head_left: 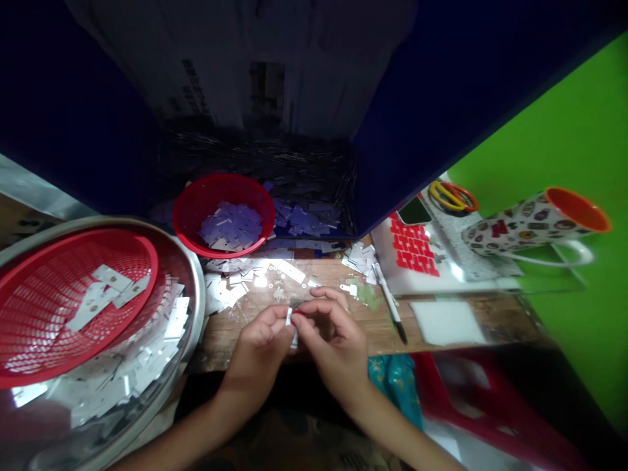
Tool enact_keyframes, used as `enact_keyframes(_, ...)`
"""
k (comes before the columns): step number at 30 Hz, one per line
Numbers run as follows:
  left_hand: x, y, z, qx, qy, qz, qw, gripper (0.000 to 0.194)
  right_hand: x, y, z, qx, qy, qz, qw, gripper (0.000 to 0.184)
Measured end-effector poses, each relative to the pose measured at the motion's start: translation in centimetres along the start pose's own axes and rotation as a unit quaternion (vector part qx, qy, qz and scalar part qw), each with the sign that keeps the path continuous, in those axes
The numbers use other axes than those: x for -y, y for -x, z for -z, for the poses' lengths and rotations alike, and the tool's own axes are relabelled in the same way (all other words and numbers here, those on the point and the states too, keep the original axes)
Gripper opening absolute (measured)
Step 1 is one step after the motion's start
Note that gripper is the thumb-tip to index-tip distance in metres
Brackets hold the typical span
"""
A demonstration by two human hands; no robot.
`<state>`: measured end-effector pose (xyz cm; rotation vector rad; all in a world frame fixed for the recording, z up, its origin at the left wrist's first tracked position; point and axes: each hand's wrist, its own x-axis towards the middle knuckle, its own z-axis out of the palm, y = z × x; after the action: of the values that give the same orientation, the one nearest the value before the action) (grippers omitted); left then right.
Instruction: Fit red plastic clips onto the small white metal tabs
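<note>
My left hand (265, 340) and my right hand (336, 333) meet over the front of the wooden worktop (353, 327). The left fingers are closed on a small flat whitish metal piece (289, 316). My right thumb and fingertips pinch at the same spot, touching that piece; a speck of red shows at the tips, too small to name. Flat metal pieces (228, 292) lie scattered on the wood just beyond my hands, with tiny ring-like bits among them. A red basket (184, 219) holding more flat pieces stands behind.
At left, a large metal basin (199, 294) holds flat pieces and a red strainer (153, 261). A dark blue bin (392, 124) rises at the back. To the right are a marker (390, 302), red-lettered parts (412, 247), scissors (449, 196), a patterned mug (515, 226) and a white pad (446, 322).
</note>
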<state>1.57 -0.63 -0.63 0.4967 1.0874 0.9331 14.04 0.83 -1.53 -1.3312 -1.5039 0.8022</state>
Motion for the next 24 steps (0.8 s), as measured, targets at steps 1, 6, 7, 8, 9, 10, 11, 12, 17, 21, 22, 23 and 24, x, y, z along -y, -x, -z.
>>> enact_keyframes(1, 0.0, 0.0, 0.0, -0.001, -0.006, -0.001, 1.000, 0.015, 0.0, 0.0, 0.0, 0.000, 0.002, 0.003, 1.000, 0.007)
enact_keyframes(6, -0.2, 0.1, -0.2, -0.008, -0.011, -0.004, 1.000, 0.009, 0.0, 0.2, 0.1, 0.009, 0.012, 0.017, 1.000, 0.008)
enact_keyframes(7, -0.2, 0.1, -0.2, -0.010, -0.008, -0.004, 1.000, 0.009, 0.0, 0.3, 0.1, 0.011, 0.017, 0.022, 1.000, 0.008)
enact_keyframes(8, -0.2, 0.1, -0.2, -0.012, -0.007, -0.002, 1.000, 0.009, -0.1, 0.3, 0.1, 0.012, 0.023, 0.028, 0.999, 0.008)
enact_keyframes(9, -0.2, 0.0, -0.2, -0.013, -0.008, 0.001, 1.000, 0.009, -0.1, 0.3, 0.1, 0.013, 0.028, 0.032, 0.999, 0.007)
enact_keyframes(10, -0.2, 0.0, -0.2, -0.015, -0.012, 0.001, 1.000, 0.009, -0.1, 0.3, 0.1, 0.014, 0.031, 0.035, 0.999, 0.007)
enact_keyframes(11, -0.2, 0.0, -0.2, -0.017, -0.017, -0.001, 1.000, 0.009, -0.1, 0.3, 0.1, 0.014, 0.033, 0.038, 0.999, 0.007)
enact_keyframes(12, -0.2, 0.0, -0.1, -0.018, -0.022, -0.005, 1.000, 0.008, -0.1, 0.4, 0.1, 0.016, 0.036, 0.043, 0.998, 0.007)
enact_keyframes(17, 0.2, 0.0, 0.3, -0.017, -0.037, -0.021, 0.999, 0.004, 0.0, 0.4, 0.6, 0.028, 0.101, 0.127, 0.986, 0.017)
enact_keyframes(21, 0.3, -0.2, 0.6, -0.011, -0.009, -0.021, 1.000, 0.009, 0.2, 0.3, 1.3, 0.072, 0.184, 0.207, 0.958, 0.030)
enact_keyframes(22, 0.3, -0.2, 0.6, -0.011, 0.000, -0.020, 1.000, 0.010, 0.3, 0.3, 1.4, 0.082, 0.198, 0.218, 0.952, 0.034)
enact_keyframes(23, 0.3, -0.3, 0.6, -0.013, 0.007, -0.018, 1.000, 0.011, 0.3, 0.4, 1.5, 0.086, 0.207, 0.228, 0.948, 0.036)
enact_keyframes(24, 0.2, -0.3, 0.6, -0.015, 0.011, -0.016, 1.000, 0.012, 0.4, 0.4, 1.6, 0.086, 0.213, 0.235, 0.945, 0.038)
